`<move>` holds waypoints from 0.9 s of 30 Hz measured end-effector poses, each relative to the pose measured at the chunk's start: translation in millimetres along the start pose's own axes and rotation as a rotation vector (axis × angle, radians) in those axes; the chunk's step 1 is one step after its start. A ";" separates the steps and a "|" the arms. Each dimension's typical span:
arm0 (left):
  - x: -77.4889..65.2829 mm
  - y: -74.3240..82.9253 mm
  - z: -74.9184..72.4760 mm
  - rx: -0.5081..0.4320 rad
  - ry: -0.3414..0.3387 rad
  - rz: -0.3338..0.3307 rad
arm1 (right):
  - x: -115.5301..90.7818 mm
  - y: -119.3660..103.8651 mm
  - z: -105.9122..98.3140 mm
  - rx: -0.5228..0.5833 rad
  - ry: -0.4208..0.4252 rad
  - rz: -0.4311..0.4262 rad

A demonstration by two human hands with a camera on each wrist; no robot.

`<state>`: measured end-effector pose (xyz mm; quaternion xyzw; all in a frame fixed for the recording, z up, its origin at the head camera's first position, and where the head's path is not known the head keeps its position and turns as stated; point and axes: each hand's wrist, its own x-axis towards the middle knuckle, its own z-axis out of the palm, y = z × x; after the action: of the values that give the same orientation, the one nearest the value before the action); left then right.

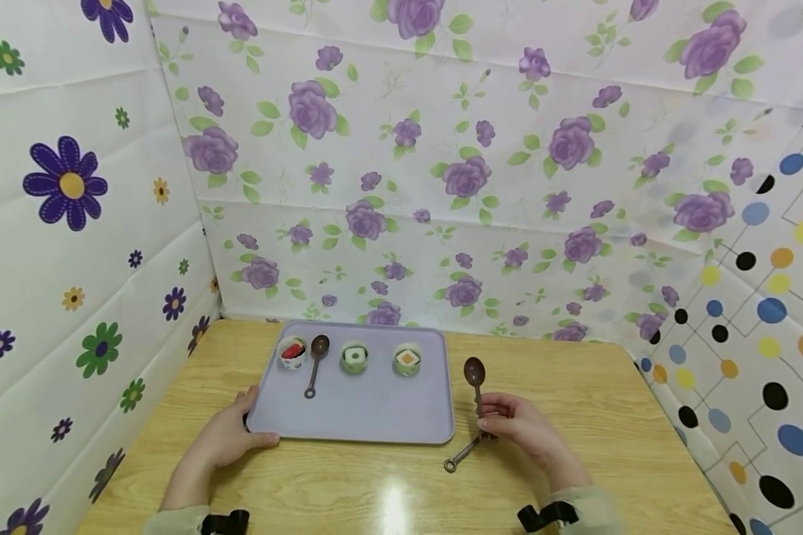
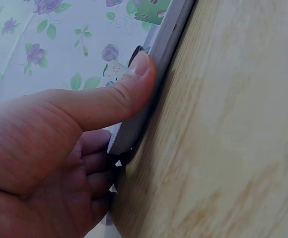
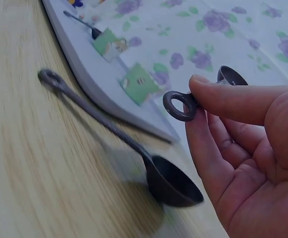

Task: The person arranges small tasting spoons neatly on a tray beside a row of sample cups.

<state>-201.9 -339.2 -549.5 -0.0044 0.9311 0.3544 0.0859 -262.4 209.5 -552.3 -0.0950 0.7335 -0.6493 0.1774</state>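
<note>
My left hand (image 1: 224, 435) grips the front left corner of a lavender tray (image 1: 375, 412), thumb on the front edge and fingers at the left side. My right hand (image 1: 522, 427) pinches a brown spoon (image 1: 473, 371) near the ring end of its handle, bowl pointing away, just right of the tray. Below that hand, a second brown spoon (image 3: 169, 183) lies on the table, ring end toward the front left. A third spoon (image 1: 313, 375) rests on the tray between a white cup (image 1: 294, 362) with something red in it and a green cup (image 1: 355, 362).
Another green cup (image 1: 407, 364), with a white and orange piece in it, stands on the tray's right half. The wooden table (image 1: 328, 490) ends at a flowered cloth (image 1: 401, 253) behind, with patterned cloths on both sides.
</note>
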 end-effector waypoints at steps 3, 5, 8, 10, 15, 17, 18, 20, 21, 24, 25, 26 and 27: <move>0.0 0.2 0.2 -0.001 0.000 -0.004 | 6.6 -1.5 12.6 0.022 -0.015 -0.030; -0.1 0.3 0.1 0.002 0.002 -0.001 | 10.9 -2.6 20.8 0.030 -0.015 -0.044; -0.1 -0.6 0.0 0.000 0.006 0.000 | 16.8 -4.3 32.7 0.048 -0.012 -0.057; -0.1 -1.6 0.4 0.003 0.008 0.003 | 20.3 -5.6 40.4 0.058 -0.011 -0.060; 0.6 -3.4 0.9 0.005 0.011 0.008 | 26.6 -9.7 57.5 0.072 -0.005 -0.048; 0.5 -3.5 0.9 0.009 0.011 0.011 | 28.2 -11.6 63.6 0.076 -0.006 -0.048; 0.4 -3.6 0.9 0.009 0.012 0.012 | 28.8 -12.6 66.4 0.084 -0.009 -0.049; 0.1 -3.3 0.9 0.012 0.012 0.012 | 30.3 -13.4 71.6 0.092 -0.008 -0.050; -0.1 -3.1 1.0 0.013 0.009 0.011 | 31.2 -13.6 74.2 0.098 -0.006 -0.052; 0.1 -2.1 0.8 0.008 0.005 0.006 | 34.0 -13.9 81.6 0.103 0.005 -0.049; 0.3 -2.1 0.8 0.006 0.002 0.003 | 35.1 -13.2 84.1 0.099 0.010 -0.046; 0.4 -1.9 0.7 0.005 0.001 0.001 | 36.2 -13.3 87.0 0.096 0.015 -0.045; 0.5 -1.8 0.6 0.004 0.000 -0.001 | 37.2 -13.3 89.9 0.093 0.021 -0.045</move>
<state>-202.3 -340.1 -551.2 -0.0047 0.9318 0.3525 0.0858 -263.3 111.3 -552.7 -0.0962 0.7020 -0.6874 0.1594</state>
